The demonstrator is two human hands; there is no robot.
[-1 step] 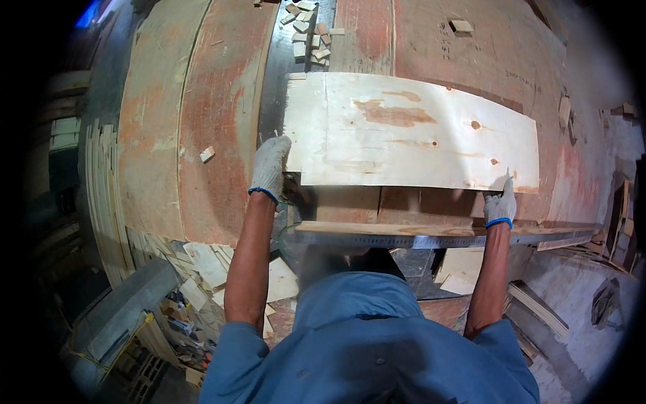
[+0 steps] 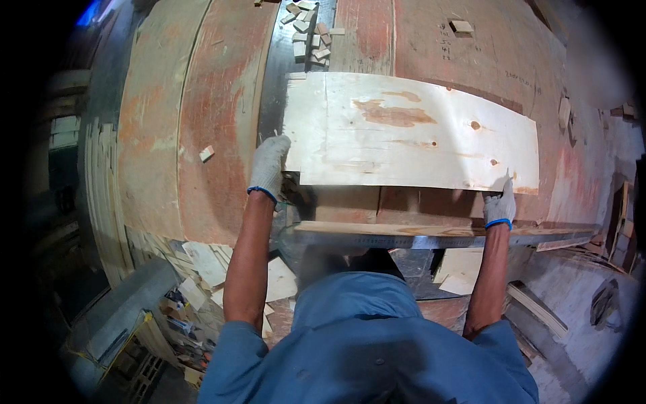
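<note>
1. Plywood board (image 2: 404, 145): one, pale, with brown patches and knots; located over the counter (image 2: 222, 101), in front of the person, its near edge between the two hands.
2. Left hand (image 2: 271, 161): gloved, blue cuff; set against the board's left edge, near the lower corner; finger closure cannot be told.
3. Right hand (image 2: 500, 205): gloved, blue cuff; pinching the board's near edge, one finger laid on top, the others curled below.
4. Small wood blocks (image 2: 300, 50): a cluster, lying loose on and beside a dark metal strip (image 2: 272, 101).
5. Single block (image 2: 206, 154): on the counter, left of the left hand.
6. Crate (image 2: 146, 374): dark, openwork, lower left; contents indistinct.
7. Jumbled small items (image 2: 180, 315): near the crate; whether a container holds them is unclear.
</note>
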